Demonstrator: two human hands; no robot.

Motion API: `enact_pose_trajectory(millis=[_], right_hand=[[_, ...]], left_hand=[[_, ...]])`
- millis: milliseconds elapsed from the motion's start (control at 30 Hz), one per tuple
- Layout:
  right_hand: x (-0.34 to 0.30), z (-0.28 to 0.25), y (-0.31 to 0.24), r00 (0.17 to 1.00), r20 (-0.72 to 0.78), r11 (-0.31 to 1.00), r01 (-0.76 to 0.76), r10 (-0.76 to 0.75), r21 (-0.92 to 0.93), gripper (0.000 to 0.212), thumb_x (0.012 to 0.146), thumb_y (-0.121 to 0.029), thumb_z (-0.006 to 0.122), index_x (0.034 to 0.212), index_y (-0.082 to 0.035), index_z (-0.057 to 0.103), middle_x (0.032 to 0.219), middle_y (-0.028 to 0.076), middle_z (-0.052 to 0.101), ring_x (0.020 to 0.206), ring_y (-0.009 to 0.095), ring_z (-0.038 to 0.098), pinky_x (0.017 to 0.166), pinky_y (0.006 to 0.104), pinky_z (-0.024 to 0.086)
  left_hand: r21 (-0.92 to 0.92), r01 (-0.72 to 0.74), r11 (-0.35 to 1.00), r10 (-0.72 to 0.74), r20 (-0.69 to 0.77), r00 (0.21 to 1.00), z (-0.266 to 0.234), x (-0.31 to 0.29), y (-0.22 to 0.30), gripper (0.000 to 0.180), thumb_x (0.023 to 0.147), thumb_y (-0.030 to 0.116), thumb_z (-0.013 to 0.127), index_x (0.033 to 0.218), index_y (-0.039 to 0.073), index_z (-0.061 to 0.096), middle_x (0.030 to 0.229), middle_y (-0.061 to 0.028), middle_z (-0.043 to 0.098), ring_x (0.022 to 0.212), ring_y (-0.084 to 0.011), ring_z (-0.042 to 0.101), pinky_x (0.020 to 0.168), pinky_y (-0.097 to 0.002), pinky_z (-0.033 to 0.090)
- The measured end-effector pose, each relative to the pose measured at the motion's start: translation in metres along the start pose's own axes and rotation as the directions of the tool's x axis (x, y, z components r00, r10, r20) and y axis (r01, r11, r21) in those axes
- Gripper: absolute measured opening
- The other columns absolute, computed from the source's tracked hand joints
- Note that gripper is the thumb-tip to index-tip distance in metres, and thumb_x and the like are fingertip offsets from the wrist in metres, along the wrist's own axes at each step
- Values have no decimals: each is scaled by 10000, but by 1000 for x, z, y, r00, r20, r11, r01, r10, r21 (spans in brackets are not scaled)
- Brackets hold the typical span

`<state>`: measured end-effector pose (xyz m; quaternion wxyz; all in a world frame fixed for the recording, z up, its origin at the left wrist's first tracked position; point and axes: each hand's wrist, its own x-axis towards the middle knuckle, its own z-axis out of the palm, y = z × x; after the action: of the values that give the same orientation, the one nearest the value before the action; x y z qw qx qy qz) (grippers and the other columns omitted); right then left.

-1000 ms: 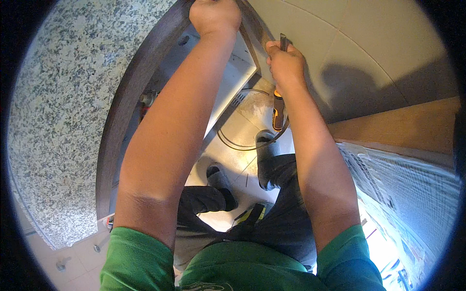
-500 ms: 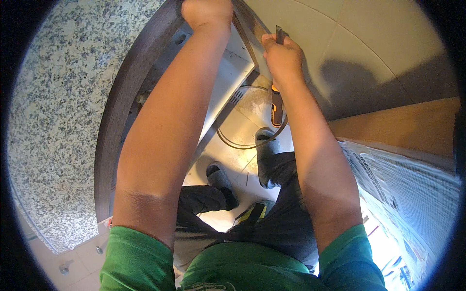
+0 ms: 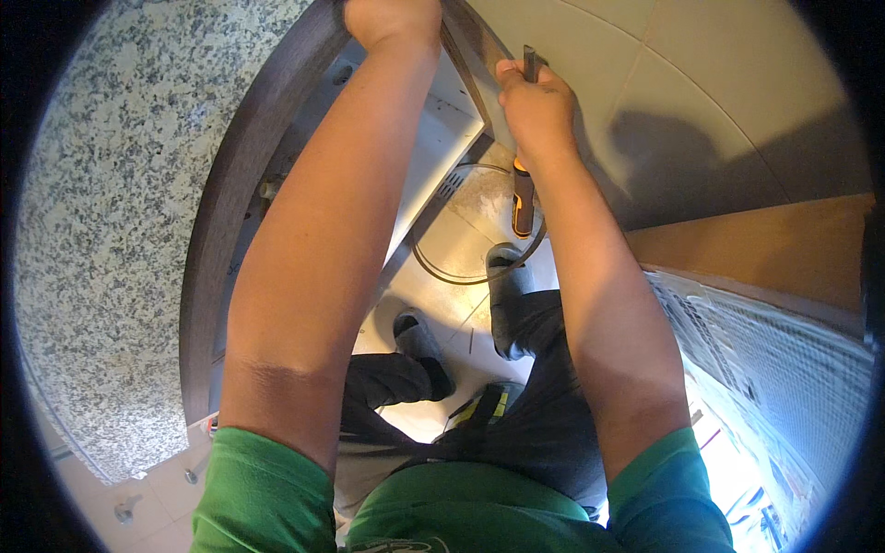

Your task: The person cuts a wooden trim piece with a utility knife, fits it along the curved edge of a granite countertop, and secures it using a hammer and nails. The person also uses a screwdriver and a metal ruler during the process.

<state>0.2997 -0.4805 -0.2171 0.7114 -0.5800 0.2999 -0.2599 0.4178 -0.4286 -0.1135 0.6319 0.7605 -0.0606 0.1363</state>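
My left hand (image 3: 392,20) reaches to the top edge of the view, at the dark wood-look frame (image 3: 217,221) of a cabinet. Its fingers are out of sight, so its grip cannot be told. My right hand (image 3: 539,106) is closed round a chisel-like tool, right of the cabinet. A flat dark blade end stands out above the thumb, while the black and orange handle (image 3: 523,203) hangs below my wrist. Beneath the hands, a thin dark strip (image 3: 452,279) curves in a loop above the floor.
Speckled stone (image 3: 120,249) spreads along the left. The cabinet's white panel (image 3: 438,152) lies between my forearms. Pale wall tiles (image 3: 719,83) rise at the upper right, above a wooden board (image 3: 756,240) and newspaper-like sheeting (image 3: 774,359). My feet stand on floor tiles, near a drain grate (image 3: 450,185).
My left forearm has shifted slightly to the right. The tool in my right hand has risen a little, and the grip looks the same.
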Motion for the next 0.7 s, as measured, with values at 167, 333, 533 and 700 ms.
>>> enact_pose_trajectory(millis=[167,333,533,700], right_hand=[[-1,0,-2,1000,-14,999,15,-15,-38,239,960,-261,699,1000,-28,730,843,86,703,779,201,633,751,350,489],[-5,1,-9,1000,-15,999,-7,6,-35,252,964,-277,696,1019,-33,730,856,86,708,794,202,637,764,351,491],[-1,0,-5,1000,-12,1000,-8,8,-28,241,960,-270,710,1050,-47,718,783,13,633,714,119,542,694,296,438],[-4,2,-7,1000,0,1000,1,-1,-24,235,964,-267,710,1034,-42,713,777,11,627,702,114,531,680,290,426]], left_hand=[[-64,37,997,-39,-29,999,3,0,4,290,912,106,664,1114,-98,708,1114,-196,741,1025,-285,675,923,-350,475],[-83,71,994,-74,-40,996,3,-3,11,297,908,86,630,1136,-90,703,1132,-192,737,1045,-290,671,938,-352,471],[6,51,999,-50,-94,994,2,-18,22,290,912,109,647,1133,-66,712,1124,-199,736,1041,-301,671,934,-359,473],[-11,69,998,-69,-140,988,2,-7,15,295,917,148,698,1112,-73,716,1115,-204,737,1030,-294,672,915,-364,484]])
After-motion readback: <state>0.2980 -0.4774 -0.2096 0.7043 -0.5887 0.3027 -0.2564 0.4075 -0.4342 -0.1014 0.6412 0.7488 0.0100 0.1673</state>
